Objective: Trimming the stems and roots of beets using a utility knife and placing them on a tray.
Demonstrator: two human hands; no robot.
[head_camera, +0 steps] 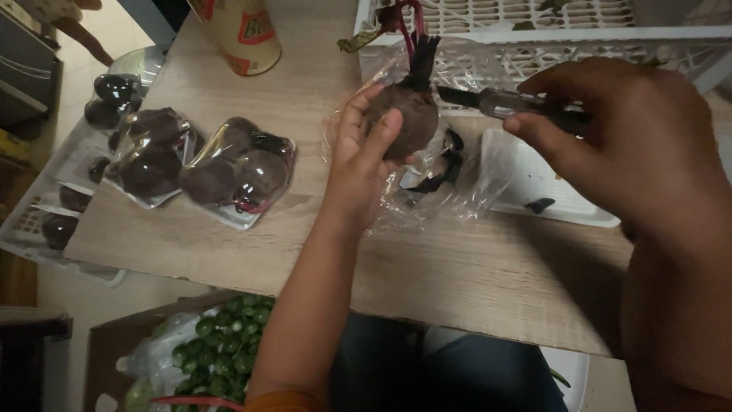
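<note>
Over a wooden table (229,252), the left hand (362,164) cupped a beetroot (408,122); the right hand (633,145) pinched a knife (503,101).

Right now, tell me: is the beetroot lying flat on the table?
No, the left hand holds the beetroot up above the wooden table, over clear plastic wrap.

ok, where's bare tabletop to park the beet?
Bare wood along the table near edge, below the plastic wrap; also between the wrapped packs and the left hand. Crowded: the far right, with the white tray, crate, right hand and knife.
</note>
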